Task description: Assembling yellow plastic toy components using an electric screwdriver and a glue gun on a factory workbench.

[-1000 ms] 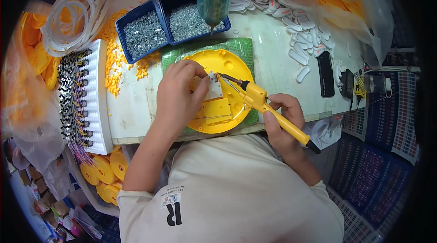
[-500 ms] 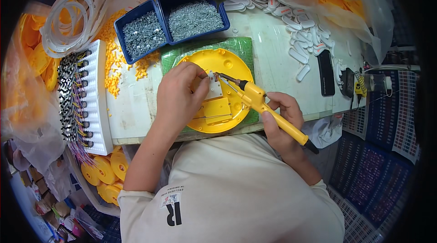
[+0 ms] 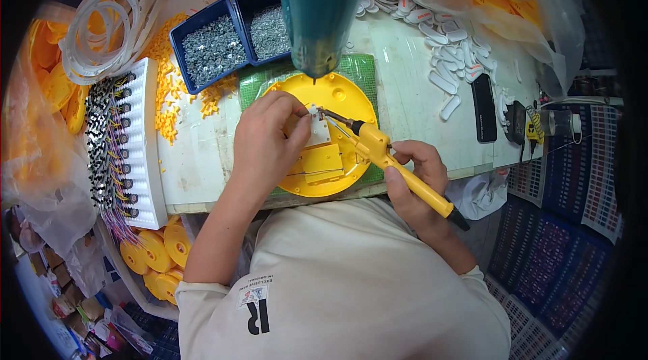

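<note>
A round yellow plastic housing (image 3: 356, 100) lies on a green mat (image 3: 368, 65) at the table's front edge. Inside it sit a small white board (image 3: 319, 132) and a yellow rectangular cover (image 3: 322, 163). My right hand (image 3: 420, 181) grips a yellow soldering iron (image 3: 398, 166) by its handle, with the tip down at the top of the white board. Beside that tip, my left hand (image 3: 273, 134) is closed in a pinch over the board's left edge; what its fingertips hold is hidden.
A teal power screwdriver (image 3: 324, 9) hangs over the housing's far edge. Behind stand blue bins (image 3: 212, 49) of metal screws. Left are a white foam tray (image 3: 150, 151) of wired parts and orange pieces (image 3: 165, 124); right, a black phone (image 3: 482, 109) and white plastic pieces (image 3: 445, 80).
The hanging screwdriver has come down and nearer, now covering part of the right bin. My right hand and the soldering iron's handle have shifted slightly; my left hand stays in place.
</note>
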Demonstrator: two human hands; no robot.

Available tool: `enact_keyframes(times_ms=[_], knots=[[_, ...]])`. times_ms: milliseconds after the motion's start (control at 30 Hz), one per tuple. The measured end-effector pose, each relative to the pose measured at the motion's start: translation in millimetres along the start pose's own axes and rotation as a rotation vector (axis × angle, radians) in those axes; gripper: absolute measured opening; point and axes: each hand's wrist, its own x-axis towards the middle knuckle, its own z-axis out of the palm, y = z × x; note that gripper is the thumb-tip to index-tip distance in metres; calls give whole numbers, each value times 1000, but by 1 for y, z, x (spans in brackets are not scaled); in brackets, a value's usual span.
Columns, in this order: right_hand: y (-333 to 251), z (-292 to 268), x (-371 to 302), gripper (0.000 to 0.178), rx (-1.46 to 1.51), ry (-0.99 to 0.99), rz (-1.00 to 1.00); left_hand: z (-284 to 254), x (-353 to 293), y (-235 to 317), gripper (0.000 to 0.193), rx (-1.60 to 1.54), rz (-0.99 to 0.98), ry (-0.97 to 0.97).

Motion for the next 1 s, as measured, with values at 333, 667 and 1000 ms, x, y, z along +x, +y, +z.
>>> enact_keyframes(times_ms=[333,667,1000], knots=[[-3,1,0,37,24,10,4,1,3,0,14,31,27,4],[-6,-4,-5,41,57,-67,75,2,3,-1,14,52,43,3],[-4,-10,5,42,138,16,113,1,2,1,13,58,29,-4]])
